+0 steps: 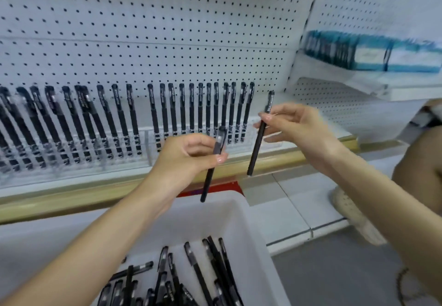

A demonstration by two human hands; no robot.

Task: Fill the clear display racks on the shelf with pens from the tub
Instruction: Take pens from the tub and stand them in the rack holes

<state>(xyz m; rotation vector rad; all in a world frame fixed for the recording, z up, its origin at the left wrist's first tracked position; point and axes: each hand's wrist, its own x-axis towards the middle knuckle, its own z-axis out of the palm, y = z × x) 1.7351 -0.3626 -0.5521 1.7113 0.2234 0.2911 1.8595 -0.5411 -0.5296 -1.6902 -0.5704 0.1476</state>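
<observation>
Black pens pinched in left hand [189, 159] and right hand [294, 124]; tub [248, 234] cut off below.

Black capped pens [191, 112] stand caps up in the clear display racks [148, 147] along the shelf [71, 193]. More lie jumbled in the white tub [241, 219]. Two pens (both held nearly upright) hang between: one [212, 167] above the tub, the other [259, 135] by the row's right end.
</observation>
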